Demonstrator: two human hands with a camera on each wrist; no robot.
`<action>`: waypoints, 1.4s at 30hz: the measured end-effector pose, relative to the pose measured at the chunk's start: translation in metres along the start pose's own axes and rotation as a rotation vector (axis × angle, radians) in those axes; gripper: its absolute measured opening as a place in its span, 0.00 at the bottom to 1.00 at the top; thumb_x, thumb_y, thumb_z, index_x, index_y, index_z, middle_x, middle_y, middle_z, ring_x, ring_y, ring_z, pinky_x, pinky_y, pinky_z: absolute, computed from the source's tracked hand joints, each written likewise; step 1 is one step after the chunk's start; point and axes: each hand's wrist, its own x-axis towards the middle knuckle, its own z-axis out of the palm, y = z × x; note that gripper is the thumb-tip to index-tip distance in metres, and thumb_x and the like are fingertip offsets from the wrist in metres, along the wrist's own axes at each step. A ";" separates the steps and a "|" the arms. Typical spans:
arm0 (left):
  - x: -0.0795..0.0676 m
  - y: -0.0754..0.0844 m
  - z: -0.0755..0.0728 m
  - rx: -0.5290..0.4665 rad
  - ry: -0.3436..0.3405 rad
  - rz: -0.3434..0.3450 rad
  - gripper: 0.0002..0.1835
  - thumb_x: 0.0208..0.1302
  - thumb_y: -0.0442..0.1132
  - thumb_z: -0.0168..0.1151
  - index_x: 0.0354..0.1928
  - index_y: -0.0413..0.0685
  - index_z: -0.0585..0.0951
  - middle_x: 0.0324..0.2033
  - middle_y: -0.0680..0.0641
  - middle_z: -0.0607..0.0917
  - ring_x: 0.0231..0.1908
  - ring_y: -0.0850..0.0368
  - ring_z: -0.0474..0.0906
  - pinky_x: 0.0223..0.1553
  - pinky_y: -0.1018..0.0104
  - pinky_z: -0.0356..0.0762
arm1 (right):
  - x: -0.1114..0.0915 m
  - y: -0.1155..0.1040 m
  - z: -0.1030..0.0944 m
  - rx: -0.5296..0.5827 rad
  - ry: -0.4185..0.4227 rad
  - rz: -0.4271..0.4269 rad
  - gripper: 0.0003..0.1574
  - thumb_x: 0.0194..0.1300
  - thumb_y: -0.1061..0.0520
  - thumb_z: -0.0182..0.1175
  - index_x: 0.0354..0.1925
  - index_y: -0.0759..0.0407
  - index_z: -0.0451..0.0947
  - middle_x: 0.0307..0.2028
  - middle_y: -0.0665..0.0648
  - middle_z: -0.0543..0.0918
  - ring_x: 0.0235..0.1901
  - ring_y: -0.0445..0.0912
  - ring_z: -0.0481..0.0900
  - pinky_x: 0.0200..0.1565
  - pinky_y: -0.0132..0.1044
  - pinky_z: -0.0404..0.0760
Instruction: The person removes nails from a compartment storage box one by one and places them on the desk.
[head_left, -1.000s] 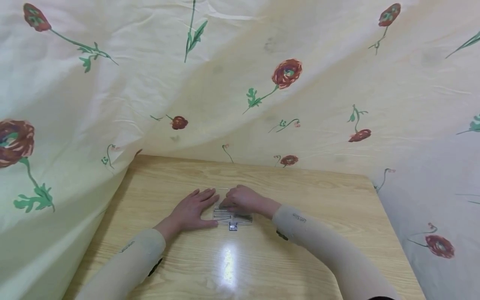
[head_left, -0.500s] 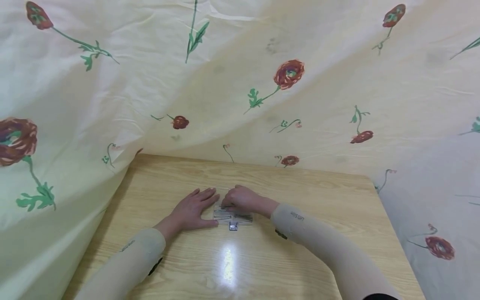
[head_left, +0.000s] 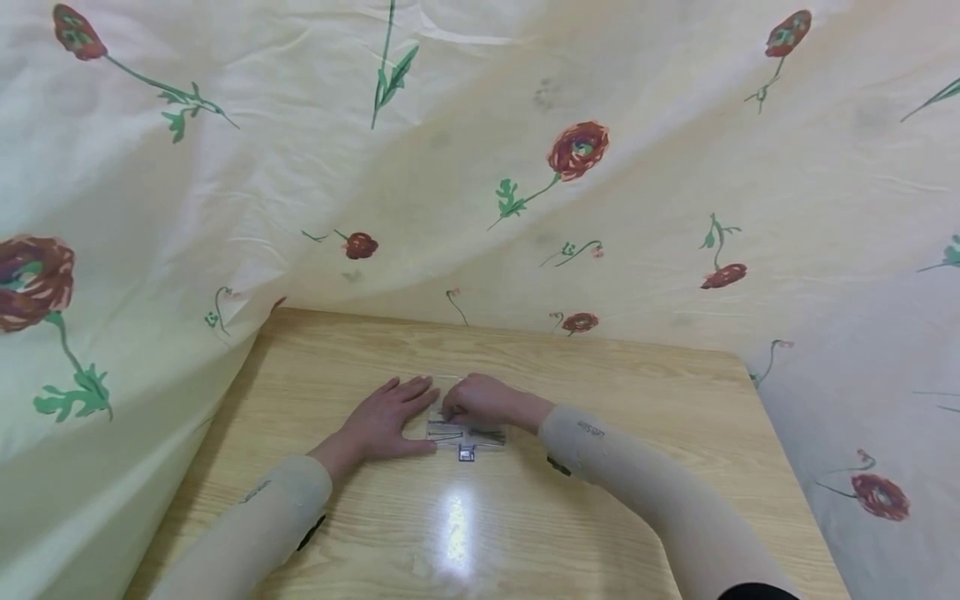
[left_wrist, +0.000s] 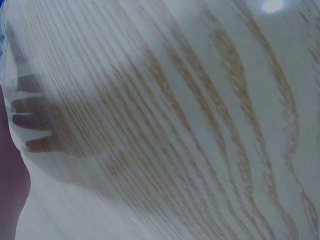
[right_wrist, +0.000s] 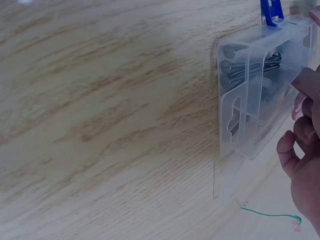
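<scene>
A small clear plastic case (right_wrist: 255, 140) with divided compartments lies on the table. Long metal nails (right_wrist: 250, 65) fill one of its compartments, their round heads lined up at one end. My left hand (head_left: 378, 423) rests flat beside the case with fingers spread, its thumb at the near left corner. From the far right, my right hand (head_left: 483, 400) reaches over the case, fingers curled and fingertips down in the far left part. Whether those fingertips pinch a nail I cannot tell. A blue latch (right_wrist: 272, 12) sticks out at the case's near side.
The wood-grain table (head_left: 600, 517) extends around the case, with a bright light reflection in front. A pale flowered cloth (head_left: 450, 167) hangs behind the table and along both sides. In the left wrist view, mostly tabletop (left_wrist: 175, 125) and the hand's shadow show.
My right hand has shifted slightly at the far part of the case, its knuckles a little lower and nearer. My left hand and the case stay in place.
</scene>
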 end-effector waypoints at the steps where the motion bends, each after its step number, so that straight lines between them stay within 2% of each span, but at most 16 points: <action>1: 0.000 0.000 0.000 0.002 -0.001 -0.001 0.52 0.66 0.76 0.60 0.82 0.51 0.66 0.83 0.46 0.62 0.82 0.49 0.57 0.83 0.45 0.50 | 0.000 0.000 -0.001 0.013 -0.002 0.003 0.06 0.73 0.55 0.71 0.46 0.51 0.91 0.41 0.47 0.92 0.41 0.40 0.88 0.55 0.37 0.86; 8: 0.001 -0.002 0.002 0.001 0.021 0.022 0.52 0.66 0.75 0.61 0.82 0.49 0.68 0.82 0.45 0.64 0.81 0.47 0.60 0.82 0.42 0.52 | 0.001 0.000 -0.003 0.053 -0.034 0.031 0.06 0.73 0.56 0.69 0.47 0.51 0.90 0.41 0.47 0.91 0.41 0.40 0.87 0.54 0.37 0.85; 12: 0.001 -0.003 0.004 0.015 0.004 0.010 0.53 0.66 0.76 0.60 0.83 0.51 0.66 0.82 0.47 0.63 0.81 0.50 0.59 0.83 0.44 0.51 | 0.002 0.001 -0.002 0.073 -0.033 0.033 0.06 0.74 0.57 0.69 0.47 0.51 0.90 0.40 0.47 0.91 0.39 0.39 0.85 0.51 0.36 0.85; 19: 0.001 0.000 0.000 0.019 -0.015 0.009 0.53 0.66 0.77 0.59 0.83 0.51 0.66 0.82 0.46 0.63 0.82 0.49 0.58 0.83 0.44 0.51 | 0.000 0.005 0.005 0.152 0.013 0.055 0.05 0.72 0.57 0.70 0.45 0.51 0.90 0.36 0.45 0.90 0.33 0.35 0.81 0.45 0.31 0.84; 24: 0.001 0.002 -0.001 0.015 -0.033 -0.001 0.53 0.66 0.78 0.57 0.83 0.52 0.66 0.83 0.47 0.62 0.82 0.49 0.57 0.83 0.44 0.51 | -0.005 0.006 0.007 0.220 0.083 0.060 0.05 0.72 0.58 0.69 0.45 0.52 0.90 0.37 0.46 0.90 0.32 0.33 0.80 0.42 0.27 0.82; 28: 0.001 0.001 0.000 0.029 -0.038 -0.014 0.54 0.66 0.79 0.57 0.84 0.54 0.64 0.83 0.48 0.61 0.82 0.51 0.56 0.83 0.46 0.49 | -0.010 0.005 -0.002 0.271 0.161 0.056 0.06 0.70 0.62 0.69 0.44 0.55 0.90 0.32 0.47 0.88 0.26 0.34 0.74 0.32 0.27 0.78; 31: 0.002 0.000 0.002 0.032 -0.035 -0.018 0.53 0.66 0.79 0.56 0.84 0.55 0.64 0.83 0.49 0.61 0.82 0.51 0.56 0.84 0.47 0.49 | -0.014 0.006 -0.012 0.267 0.202 0.059 0.07 0.68 0.63 0.68 0.43 0.55 0.90 0.28 0.44 0.83 0.23 0.33 0.69 0.29 0.27 0.72; 36: 0.002 -0.001 0.005 0.034 -0.034 -0.022 0.53 0.66 0.80 0.55 0.84 0.57 0.64 0.83 0.49 0.61 0.82 0.51 0.56 0.83 0.47 0.49 | -0.028 0.012 -0.027 0.247 0.243 0.070 0.05 0.69 0.61 0.69 0.41 0.53 0.90 0.24 0.42 0.77 0.23 0.32 0.67 0.28 0.26 0.70; 42: 0.001 -0.001 0.005 0.044 -0.029 -0.020 0.54 0.65 0.81 0.54 0.84 0.57 0.64 0.83 0.50 0.61 0.82 0.51 0.56 0.83 0.47 0.50 | -0.060 0.023 -0.042 0.238 0.278 0.156 0.03 0.71 0.57 0.71 0.42 0.52 0.90 0.23 0.40 0.77 0.22 0.34 0.69 0.27 0.29 0.71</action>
